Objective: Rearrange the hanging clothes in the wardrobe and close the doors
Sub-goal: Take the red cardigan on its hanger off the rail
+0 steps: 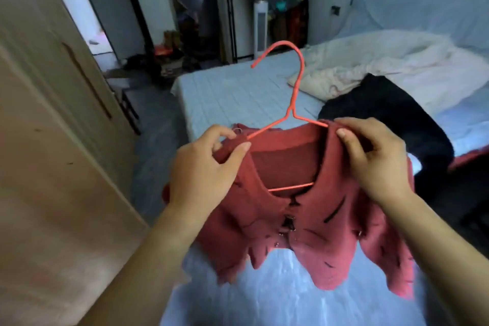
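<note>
Currently our left hand and right hand pinch the red cardigan's shoulders over the coral wire hanger; uneven tugging could slip one shoulder off.

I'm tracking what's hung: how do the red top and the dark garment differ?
The red top sits on a hanger; the dark garment shows none. The red top is held up by left hand and right hand; the dark garment lies bunched on the bed.
</note>
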`<state>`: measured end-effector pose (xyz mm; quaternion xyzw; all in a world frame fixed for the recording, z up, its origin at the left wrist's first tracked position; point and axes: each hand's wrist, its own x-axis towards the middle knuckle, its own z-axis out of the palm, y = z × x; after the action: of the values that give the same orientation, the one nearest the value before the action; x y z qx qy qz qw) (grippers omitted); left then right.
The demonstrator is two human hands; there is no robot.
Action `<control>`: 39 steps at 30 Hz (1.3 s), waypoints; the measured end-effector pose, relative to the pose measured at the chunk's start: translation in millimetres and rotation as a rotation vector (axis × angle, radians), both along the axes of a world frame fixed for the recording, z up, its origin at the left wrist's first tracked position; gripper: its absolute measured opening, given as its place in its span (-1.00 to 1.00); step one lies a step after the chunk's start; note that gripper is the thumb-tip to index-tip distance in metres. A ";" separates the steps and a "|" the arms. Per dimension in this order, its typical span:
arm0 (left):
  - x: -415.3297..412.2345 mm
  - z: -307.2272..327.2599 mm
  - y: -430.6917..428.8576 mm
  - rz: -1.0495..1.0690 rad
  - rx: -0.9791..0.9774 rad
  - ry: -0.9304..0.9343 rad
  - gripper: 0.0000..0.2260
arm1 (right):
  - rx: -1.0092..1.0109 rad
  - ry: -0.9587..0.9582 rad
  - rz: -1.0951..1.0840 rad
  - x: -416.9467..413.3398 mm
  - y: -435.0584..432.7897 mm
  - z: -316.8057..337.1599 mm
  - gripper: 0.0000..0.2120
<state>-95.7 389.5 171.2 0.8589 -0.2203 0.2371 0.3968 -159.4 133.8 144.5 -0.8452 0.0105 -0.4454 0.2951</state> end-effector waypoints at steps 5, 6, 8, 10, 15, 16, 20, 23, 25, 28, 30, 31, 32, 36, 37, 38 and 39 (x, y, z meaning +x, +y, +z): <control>33.2 -27.2 -72.7 -0.172 0.035 0.106 -0.77 | -0.063 0.091 -0.122 -0.1 -72.8 -22.1 -0.75; 41.2 -33.4 -83.7 -0.192 0.031 0.122 -0.78 | -0.076 0.103 -0.139 4.6 -83.0 -25.7 -0.76; 60.2 -46.1 -103.4 -0.209 0.026 0.158 -0.79 | -0.093 0.127 -0.159 20.8 -101.7 -32.6 -0.78; 82.8 -58.0 -120.0 -0.212 0.029 0.191 -0.78 | -0.093 0.151 -0.152 44.3 -118.2 -38.5 -0.79; 159.2 -69.8 -149.6 -0.134 0.009 0.276 -0.83 | -0.099 0.173 -0.098 133.1 -153.4 -44.3 -0.78; 172.8 -70.2 -152.0 -0.115 -0.013 0.297 -0.84 | -0.108 0.170 -0.082 150.8 -157.5 -44.0 -0.79; 241.1 -72.6 -156.1 -0.002 -0.035 0.314 -0.83 | -0.117 0.152 0.009 239.9 -166.7 -45.7 -0.82; 280.6 -78.2 -150.5 0.101 -0.007 0.326 -0.87 | -0.073 0.190 0.113 302.7 -166.5 -55.3 -0.82; 302.7 -86.6 -147.3 0.175 0.019 0.351 -0.89 | -0.052 0.230 0.176 342.3 -167.3 -66.7 -0.82; 344.0 -107.4 -148.8 0.277 0.087 0.414 -0.89 | -0.050 0.336 0.255 400.9 -168.6 -86.0 -0.80; 372.5 -126.0 -152.9 0.325 0.100 0.456 -0.88 | -0.056 0.408 0.302 436.2 -171.1 -99.5 -0.78; 383.6 -135.2 -155.8 0.360 0.121 0.473 -0.85 | -0.064 0.439 0.323 450.9 -173.6 -106.8 -0.78; 393.4 -144.7 -159.1 0.398 0.143 0.491 -0.81 | -0.078 0.464 0.337 464.5 -176.8 -112.9 -0.78; 419.3 -179.0 -177.6 0.495 0.258 0.552 -0.53 | -0.164 0.615 0.369 510.4 -192.5 -147.4 -0.70; 423.1 -185.4 -183.0 0.519 0.297 0.583 -0.45 | -0.208 0.672 0.383 520.4 -195.0 -159.6 -0.64; 424.8 -192.2 -187.9 0.541 0.339 0.615 -0.38 | -0.265 0.726 0.404 528.2 -195.8 -172.8 -0.59; 423.8 -196.5 -193.9 0.561 0.381 0.640 -0.35 | -0.323 0.780 0.439 533.4 -195.2 -186.9 -0.56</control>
<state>328.0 195.6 -25.4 0.9729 0.1144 0.0135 0.2007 373.9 -61.4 -42.4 -0.9667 -0.1277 -0.0177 0.2211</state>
